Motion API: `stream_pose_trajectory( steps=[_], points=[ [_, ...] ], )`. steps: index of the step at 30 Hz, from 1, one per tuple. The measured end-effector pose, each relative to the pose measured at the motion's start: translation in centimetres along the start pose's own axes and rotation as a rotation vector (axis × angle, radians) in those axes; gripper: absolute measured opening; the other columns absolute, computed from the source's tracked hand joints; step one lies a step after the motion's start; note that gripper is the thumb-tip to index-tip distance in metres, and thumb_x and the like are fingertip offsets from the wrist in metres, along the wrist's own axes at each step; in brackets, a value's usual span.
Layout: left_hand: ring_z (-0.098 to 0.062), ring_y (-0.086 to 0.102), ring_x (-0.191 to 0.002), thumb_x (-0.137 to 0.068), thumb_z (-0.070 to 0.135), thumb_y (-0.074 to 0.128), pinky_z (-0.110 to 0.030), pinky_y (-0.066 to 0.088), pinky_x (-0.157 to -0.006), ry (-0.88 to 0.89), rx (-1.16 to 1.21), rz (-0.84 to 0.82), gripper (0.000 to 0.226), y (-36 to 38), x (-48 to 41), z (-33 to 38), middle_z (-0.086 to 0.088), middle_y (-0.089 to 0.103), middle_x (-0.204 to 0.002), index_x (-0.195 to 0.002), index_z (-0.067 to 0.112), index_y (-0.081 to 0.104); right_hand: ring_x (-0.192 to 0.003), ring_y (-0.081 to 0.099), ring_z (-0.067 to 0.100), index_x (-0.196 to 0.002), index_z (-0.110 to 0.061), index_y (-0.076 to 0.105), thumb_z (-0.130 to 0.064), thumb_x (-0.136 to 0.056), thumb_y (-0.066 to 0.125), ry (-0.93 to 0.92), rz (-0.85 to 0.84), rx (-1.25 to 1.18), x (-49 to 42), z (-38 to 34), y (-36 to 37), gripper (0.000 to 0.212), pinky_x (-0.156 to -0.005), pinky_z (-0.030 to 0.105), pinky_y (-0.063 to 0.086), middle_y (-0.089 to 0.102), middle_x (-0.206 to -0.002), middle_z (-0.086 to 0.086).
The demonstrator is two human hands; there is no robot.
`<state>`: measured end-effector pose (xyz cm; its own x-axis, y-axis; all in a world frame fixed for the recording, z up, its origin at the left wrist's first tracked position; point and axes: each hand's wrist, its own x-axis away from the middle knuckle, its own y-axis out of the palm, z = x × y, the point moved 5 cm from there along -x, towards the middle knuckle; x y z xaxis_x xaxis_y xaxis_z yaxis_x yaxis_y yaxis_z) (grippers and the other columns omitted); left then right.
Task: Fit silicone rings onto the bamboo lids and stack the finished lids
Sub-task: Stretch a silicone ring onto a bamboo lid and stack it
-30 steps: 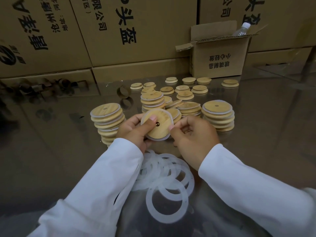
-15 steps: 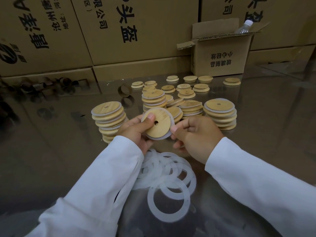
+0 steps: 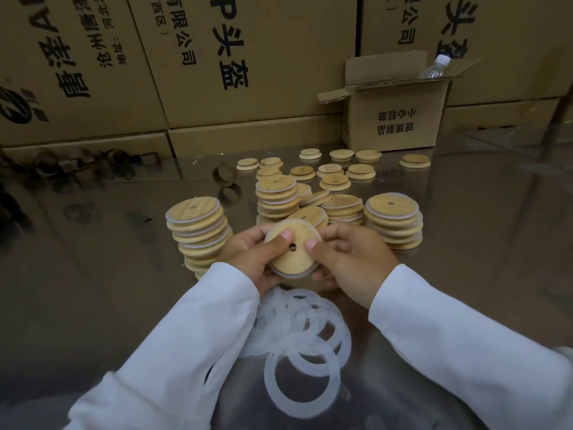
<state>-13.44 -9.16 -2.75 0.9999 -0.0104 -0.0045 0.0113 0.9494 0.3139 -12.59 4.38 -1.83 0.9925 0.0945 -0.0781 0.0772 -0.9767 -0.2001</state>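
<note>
**A:** What do we have in our hands?

**B:** We hold one bamboo lid [image 3: 294, 256] up over the middle of the bench [image 3: 93, 274]. Our left hand [image 3: 251, 259] grips its left side and our right hand [image 3: 350, 262] grips its right side. The lid sits right between the two hands, with its little hole facing us.

**A:** Is there a ring on it?

**B:** A white silicone ring [image 3: 291, 275] shows around its rim. We cannot tell if it sits all the way on.

**A:** Where are the other rings?

**B:** The loose rings [image 3: 307, 324] lie in a pile just under our hands, toward the near edge.

**A:** And the lids?

**B:** A left stack [image 3: 198, 231] stands beside our left hand. A right stack [image 3: 393, 221] stands beside our right hand. More stacks [image 3: 277, 197] stand just behind the lid. Bare lids [image 3: 335, 178] lie toward the far edge, by an open box [image 3: 397, 119].
</note>
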Motion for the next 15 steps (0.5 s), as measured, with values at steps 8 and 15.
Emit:
stream_pose_trajectory(
  steps=[8,15],
  points=[
    [-0.010,0.069,-0.080,-0.083,0.007,0.061,-0.023,0.056,-0.066,0.278,-0.055,0.235,0.016,-1.3,0.0,1.9,-0.002,0.070,-0.093,-0.091,0.021,0.063,-0.044,0.059,0.010,-0.078,-0.013,0.058,-0.018,-0.085,0.064,0.152,0.058,-0.183,-1.0,1.2,-0.4,0.011,-0.051,0.024,0.054,0.061,-0.047,-0.002],
    [-0.008,0.066,-0.084,-0.086,0.007,0.059,-0.016,0.055,-0.065,0.350,-0.181,0.250,0.017,-1.1,0.3,2.2,-0.002,0.068,-0.094,-0.090,0.023,0.063,-0.059,0.067,0.013,-0.074,-0.018,0.059,-0.009,-0.084,0.065,0.142,0.108,-0.345,-2.0,-0.4,0.9,0.015,-0.060,0.022,0.056,0.067,-0.060,-0.001]
  ],
)
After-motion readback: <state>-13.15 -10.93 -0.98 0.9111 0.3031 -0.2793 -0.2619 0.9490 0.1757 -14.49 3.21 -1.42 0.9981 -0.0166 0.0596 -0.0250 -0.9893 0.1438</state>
